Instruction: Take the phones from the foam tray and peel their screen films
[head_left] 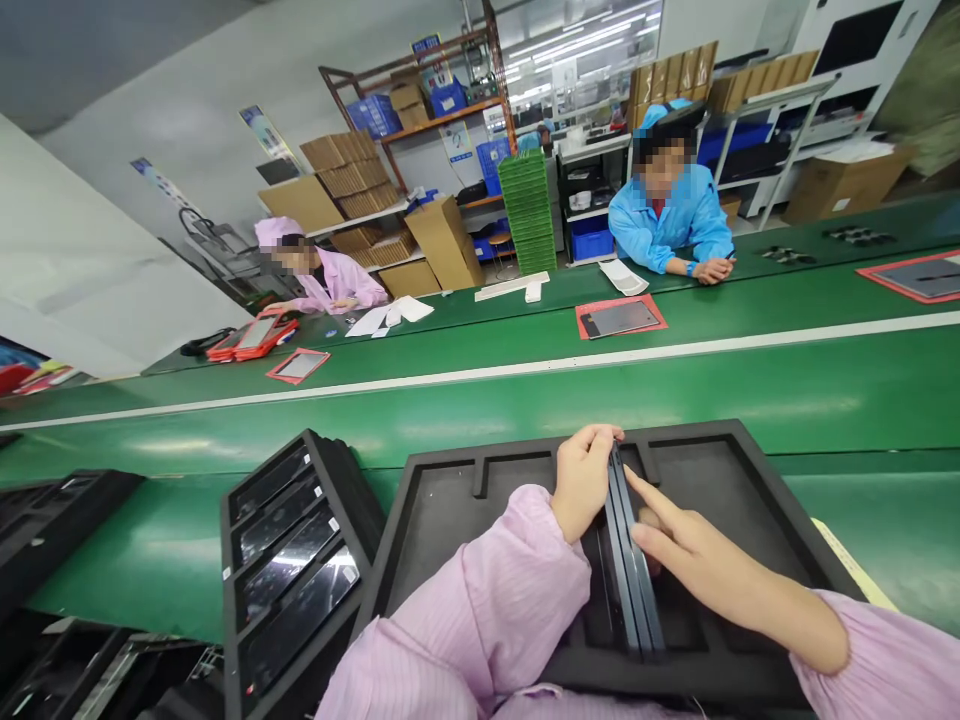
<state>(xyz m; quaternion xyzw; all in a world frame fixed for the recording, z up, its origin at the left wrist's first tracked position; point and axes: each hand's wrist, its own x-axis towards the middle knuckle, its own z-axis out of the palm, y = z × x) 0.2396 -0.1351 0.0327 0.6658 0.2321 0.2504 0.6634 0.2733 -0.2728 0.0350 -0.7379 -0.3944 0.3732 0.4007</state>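
We are at a handling step: the thin dark panels (636, 580) stand on edge between our two hands, over the middle of the black tray (525, 447) in front of us. Our left hand (583, 485) is closed around their far end. Our right hand (679, 535) lies along their right side, index finger stretched forward and thumb near the edge; whether it grips or only steadies, we cannot tell. The panels' near end reaches down toward our body, and we cannot make out whether it touches the tray. Nor can we count the panels surely; they lie close face to face.

Tray recesses with bare floors open to either side of our hands. Left of our left hand, a stack of black trays (232, 560) carries glossy panels (300, 590) in its top layer, and the green work surface (885, 515) runs beyond both hands. As we judge it, the next move calls for an even hold from both sides, edges aligned, fingers light on the faces, and care that no panel slides against its neighbour.
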